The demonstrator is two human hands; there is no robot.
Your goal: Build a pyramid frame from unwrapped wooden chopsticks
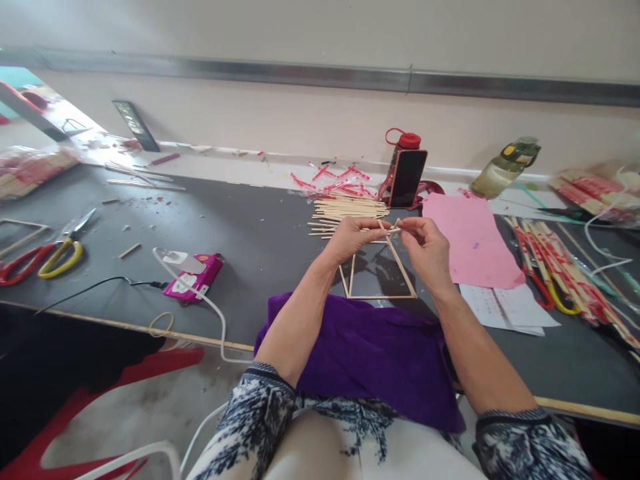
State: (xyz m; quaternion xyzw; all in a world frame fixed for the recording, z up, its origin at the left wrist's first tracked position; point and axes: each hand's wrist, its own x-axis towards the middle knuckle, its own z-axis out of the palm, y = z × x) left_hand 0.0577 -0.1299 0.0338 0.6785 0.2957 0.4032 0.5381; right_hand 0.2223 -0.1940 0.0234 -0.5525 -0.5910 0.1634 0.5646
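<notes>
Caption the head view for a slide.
Left hand and right hand pinch the far end of a stick frame, loose sticks behind and purple cloth in front.

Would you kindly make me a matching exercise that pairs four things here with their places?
1. Stick frame
2. Purple cloth
3. Red-capped bottle
4. Pink sheet

A. Behind the upright phone
B. Next to the white papers
C. Over the near edge of the table
D. Touched by left hand and right hand

Pairs: 1-D, 2-C, 3-A, 4-B
</notes>
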